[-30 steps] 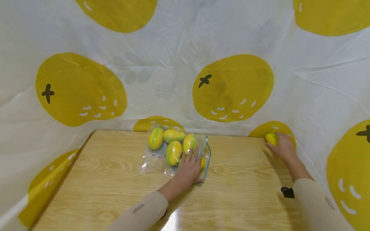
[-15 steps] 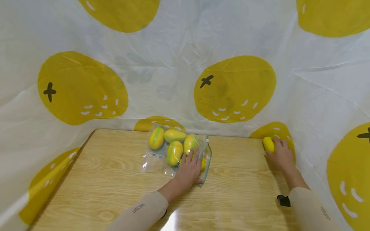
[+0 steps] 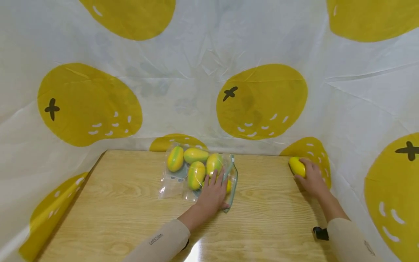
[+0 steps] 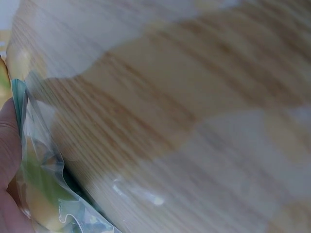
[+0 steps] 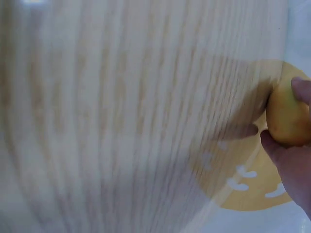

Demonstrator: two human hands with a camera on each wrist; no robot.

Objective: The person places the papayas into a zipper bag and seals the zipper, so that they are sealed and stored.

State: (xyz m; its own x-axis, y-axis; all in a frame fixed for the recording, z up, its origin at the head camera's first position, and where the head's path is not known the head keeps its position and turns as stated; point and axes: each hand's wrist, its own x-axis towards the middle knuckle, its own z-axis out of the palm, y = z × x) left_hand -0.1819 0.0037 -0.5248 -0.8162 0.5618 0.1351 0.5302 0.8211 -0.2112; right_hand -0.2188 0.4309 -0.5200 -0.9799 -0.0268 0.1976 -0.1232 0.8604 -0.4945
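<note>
A clear zip bag (image 3: 173, 183) lies on the wooden table (image 3: 131, 211), with several yellow-green mangoes (image 3: 196, 174) in it. My left hand (image 3: 214, 193) lies flat on the bag near its mouth (image 3: 231, 182), fingers straight. In the left wrist view the bag's edge (image 4: 39, 160) shows beside my palm. My right hand (image 3: 311, 178) grips a yellow mango (image 3: 297, 166) at the table's back right corner, just above the wood. The right wrist view shows that mango (image 5: 287, 116) between thumb and fingers.
A white sheet with big yellow fruit prints (image 3: 262, 102) walls the table at the back and both sides. A black strap piece (image 3: 320, 233) sits at my right wrist. Bare wood spreads at the left and front.
My right hand has carried the yellow mango leftward from the corner, toward the bag. The left hand has stayed on the bag.
</note>
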